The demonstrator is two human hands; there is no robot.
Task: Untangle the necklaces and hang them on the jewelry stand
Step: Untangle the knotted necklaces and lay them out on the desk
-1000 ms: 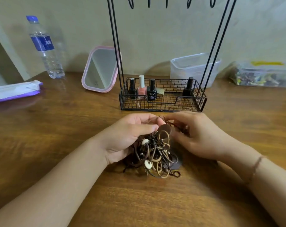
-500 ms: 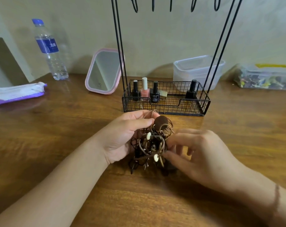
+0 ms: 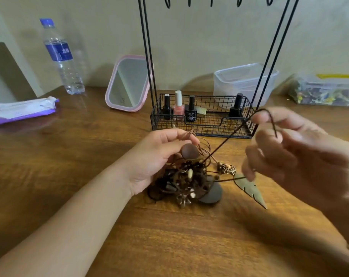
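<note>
At the far left of the desk (image 3: 50, 196) lie a wipes packet (image 3: 24, 109) and, behind it, a water bottle (image 3: 60, 56). A pink-framed mirror (image 3: 128, 83) leans just left of the jewelry stand (image 3: 203, 121), whose wire basket holds nail polish bottles (image 3: 178, 105). The hooks (image 3: 210, 1) at the top edge of the view carry nothing that shows.

The left hand (image 3: 155, 160) has its fingers curled over the near side of the tangle of necklaces (image 3: 187, 180), its thumb and forefinger pinching a light brown cord at the top. The tangle rests on the desk in front of the stand, a knot of dark cords, beads and rings with a round brown disc (image 3: 189, 151) at its top and a dark disc (image 3: 211, 193) at its lower edge.

From the knot a dark cord (image 3: 225, 140) runs up and to the right to the right hand (image 3: 293, 156) — blurred, but its thumb and forefinger plainly pinch the cord's loop, raised above the desk. A leaf pendant (image 3: 249, 189) hangs on a thin strand just below that hand's lower fingers, clear of the bundle.

My reading is that the work is at an early stage: one cord is partly drawn out, yet it is still joined to the knot — the rest looks fully snarled. Every necklace remains to be freed and hung.
</note>
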